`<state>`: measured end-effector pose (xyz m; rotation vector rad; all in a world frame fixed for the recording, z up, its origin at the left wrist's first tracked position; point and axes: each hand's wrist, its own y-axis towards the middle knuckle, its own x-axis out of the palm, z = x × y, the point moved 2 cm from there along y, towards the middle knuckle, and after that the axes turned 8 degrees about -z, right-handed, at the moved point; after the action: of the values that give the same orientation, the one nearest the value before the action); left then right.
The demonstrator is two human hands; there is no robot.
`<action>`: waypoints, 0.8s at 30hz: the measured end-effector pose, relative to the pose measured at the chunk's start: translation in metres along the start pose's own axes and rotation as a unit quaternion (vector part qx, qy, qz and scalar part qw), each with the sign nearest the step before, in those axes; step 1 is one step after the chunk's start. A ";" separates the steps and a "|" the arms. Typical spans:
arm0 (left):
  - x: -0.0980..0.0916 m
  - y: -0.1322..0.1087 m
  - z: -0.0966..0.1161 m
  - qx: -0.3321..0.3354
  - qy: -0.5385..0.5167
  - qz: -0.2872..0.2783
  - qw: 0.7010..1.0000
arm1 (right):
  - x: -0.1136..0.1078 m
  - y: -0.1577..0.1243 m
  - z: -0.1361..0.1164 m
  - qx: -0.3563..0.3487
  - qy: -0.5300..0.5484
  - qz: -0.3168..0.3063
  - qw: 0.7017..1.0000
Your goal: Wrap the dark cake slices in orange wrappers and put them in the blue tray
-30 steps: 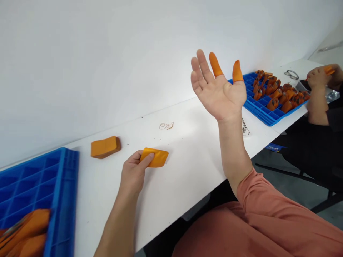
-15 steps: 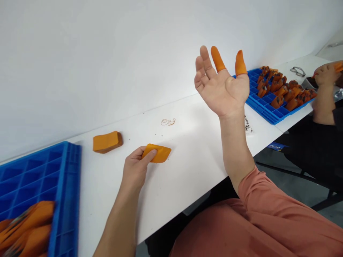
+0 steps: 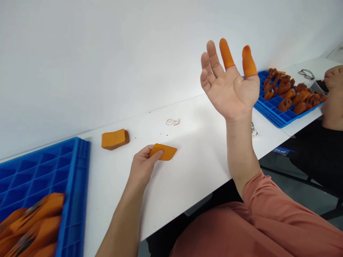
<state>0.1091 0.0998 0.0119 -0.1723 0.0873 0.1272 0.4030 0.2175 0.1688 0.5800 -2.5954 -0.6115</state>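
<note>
left hand (image 3: pixel 143 167) pinches orange pad (image 3: pixel 164 152) flat on table (image 3: pixel 187 167); right hand (image 3: pixel 230 87) raised, spread, holding nothing, two fingertips capped.

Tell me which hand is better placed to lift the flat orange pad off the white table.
Left, probably. The left hand pinches the orange pad on the white table, thumb on top. The right hand is raised above it, palm open and empty, orange finger cots on thumb and forefinger.
</note>
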 end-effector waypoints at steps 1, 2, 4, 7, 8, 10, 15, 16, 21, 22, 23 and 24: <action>0.000 0.000 0.000 0.000 -0.003 0.000 1.000 | 0.001 0.000 -0.001 -0.003 -0.012 -0.006 1.000; 0.000 0.000 -0.001 0.000 -0.005 -0.001 1.000 | 0.001 0.001 -0.001 -0.010 -0.010 -0.016 1.000; -0.001 0.001 -0.002 -0.001 -0.010 -0.005 1.000 | 0.002 0.003 0.000 -0.025 -0.006 -0.035 0.999; -0.001 0.000 -0.004 -0.004 -0.014 -0.011 1.000 | 0.004 0.003 0.000 -0.035 -0.077 -0.019 0.996; -0.001 0.000 -0.004 -0.004 -0.013 -0.013 1.000 | 0.006 0.003 0.000 -0.036 -0.111 -0.004 0.993; -0.001 0.000 -0.003 -0.004 -0.012 -0.015 1.000 | 0.009 0.001 -0.002 -0.034 -0.163 0.014 0.986; 0.000 0.000 -0.001 -0.003 -0.008 -0.018 1.000 | 0.013 -0.001 -0.005 -0.019 -0.210 -0.013 0.977; -0.001 0.000 -0.001 -0.002 -0.009 -0.018 1.000 | 0.013 -0.001 -0.005 -0.018 -0.202 -0.016 0.979; -0.002 0.001 -0.005 -0.002 -0.013 -0.022 1.000 | 0.010 -0.001 0.001 -0.023 -0.080 0.003 0.997; -0.002 0.001 -0.006 -0.003 -0.016 -0.023 1.000 | 0.010 -0.001 0.002 -0.020 -0.060 0.005 0.998; -0.002 0.002 -0.006 -0.003 -0.021 -0.025 0.999 | 0.011 -0.002 0.003 -0.016 -0.047 0.004 0.999; -0.002 0.002 -0.007 -0.003 -0.025 -0.027 0.999 | 0.011 -0.002 0.003 -0.011 -0.042 -0.001 0.999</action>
<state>0.1061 0.1003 0.0053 -0.1770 0.0327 0.0782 0.3933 0.2121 0.1685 0.5620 -2.6625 -0.6768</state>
